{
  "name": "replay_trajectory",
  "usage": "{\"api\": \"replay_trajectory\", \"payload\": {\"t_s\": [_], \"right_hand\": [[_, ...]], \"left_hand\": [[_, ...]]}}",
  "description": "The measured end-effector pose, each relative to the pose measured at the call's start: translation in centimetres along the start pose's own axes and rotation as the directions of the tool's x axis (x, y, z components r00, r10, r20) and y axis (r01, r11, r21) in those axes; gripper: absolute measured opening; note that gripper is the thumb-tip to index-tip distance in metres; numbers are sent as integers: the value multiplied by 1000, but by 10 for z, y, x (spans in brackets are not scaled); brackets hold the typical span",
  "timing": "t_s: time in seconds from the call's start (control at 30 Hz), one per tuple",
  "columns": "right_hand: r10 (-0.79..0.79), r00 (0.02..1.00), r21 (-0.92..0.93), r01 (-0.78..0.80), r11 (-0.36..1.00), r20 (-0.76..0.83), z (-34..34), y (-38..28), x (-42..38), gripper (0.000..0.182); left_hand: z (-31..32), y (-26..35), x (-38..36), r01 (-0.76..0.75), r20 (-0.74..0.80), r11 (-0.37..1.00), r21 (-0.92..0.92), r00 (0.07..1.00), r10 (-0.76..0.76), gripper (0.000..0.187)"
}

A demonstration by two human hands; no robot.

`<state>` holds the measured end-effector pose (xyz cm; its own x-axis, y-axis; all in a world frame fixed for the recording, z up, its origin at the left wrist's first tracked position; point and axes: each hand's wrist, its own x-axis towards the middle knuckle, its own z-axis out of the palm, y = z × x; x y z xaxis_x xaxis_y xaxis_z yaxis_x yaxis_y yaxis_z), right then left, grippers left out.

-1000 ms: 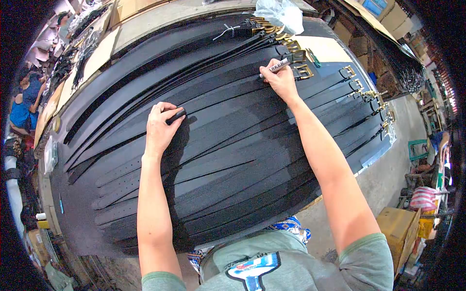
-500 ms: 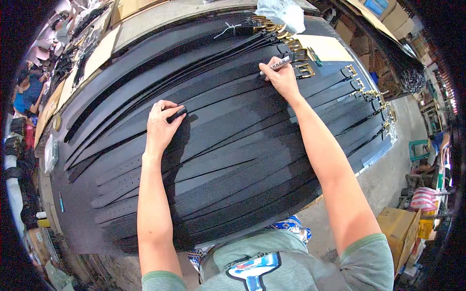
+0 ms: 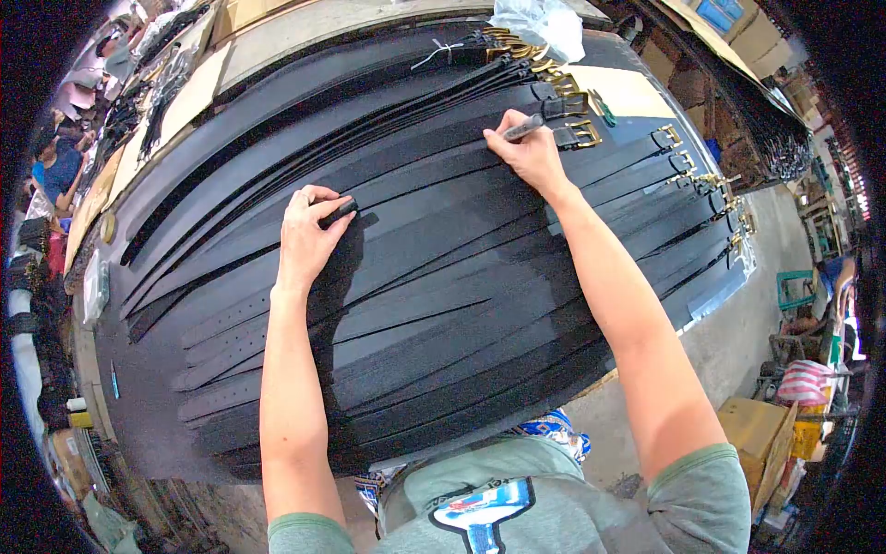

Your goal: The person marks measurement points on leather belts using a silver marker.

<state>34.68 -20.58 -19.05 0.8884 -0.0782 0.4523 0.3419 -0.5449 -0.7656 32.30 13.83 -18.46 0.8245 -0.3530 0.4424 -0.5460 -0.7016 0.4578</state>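
Marker (image 3: 522,126) tilted on black belts (image 3: 415,240); cap (image 3: 338,212) seemingly off.

The person wears a grey-green short-sleeved T-shirt (image 3: 572,499) with a blue, white and red chest print; both forearms are bare.

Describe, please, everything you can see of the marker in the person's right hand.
The marker is a slim pen with a dark grey barrel, plastic by the look of it; any print on it is too blurred to read. The right hand pinches it between thumb and fingers, which cover its lower part. It lies tilted, its free end pointing up and right toward the gold buckles. Its tip is hidden, low over the black belts.
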Motion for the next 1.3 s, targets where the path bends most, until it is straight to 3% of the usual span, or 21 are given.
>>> {"api": "replay_trajectory", "payload": {"t_s": [0.07, 0.17, 0.3, 0.43, 0.87, 0.97, 1.07, 1.3], "right_hand": [[-44, 999, 33, 43, 999, 29, 2, -4, -1, 30], [46, 999, -2, -46, 999, -20, -2, -4, 1, 28], [184, 977, 385, -211, 898, 106, -6, 6, 5, 28], [144, 970, 255, -192, 948, 194, -4, 4, 3, 27], [110, 977, 130, -135, 982, 183, -3, -4, 0, 30], [34, 982, 41, -42, 998, 183, -2, -8, -2, 29], [-8, 981, 43, 0, 999, 195, -3, -16, -4, 29], [122, 978, 173, -151, 973, 167, -3, -7, 0, 26]], "left_hand": [[0, 0, 0, -5, -2, 1000, -1, 1000, 5, 22], [0, 1, 0, -9, -5, 1000, 1, 1000, 9, 23], [0, 0, 0, -9, -8, 1000, 1, 1000, 9, 23], [-1, 2, 1, 8, 8, 1000, 0, 1000, -8, 23], [-3, 2, 1, 1, 24, 1000, 3, 1000, -1, 23], [-2, 1, 1, 4, 25, 1000, 0, 1000, -4, 23], [-3, 2, 1, 5, 17, 1000, -8, 1000, -5, 24], [-3, 4, 1, 5, 27, 1000, 13, 1000, -6, 25]]}}
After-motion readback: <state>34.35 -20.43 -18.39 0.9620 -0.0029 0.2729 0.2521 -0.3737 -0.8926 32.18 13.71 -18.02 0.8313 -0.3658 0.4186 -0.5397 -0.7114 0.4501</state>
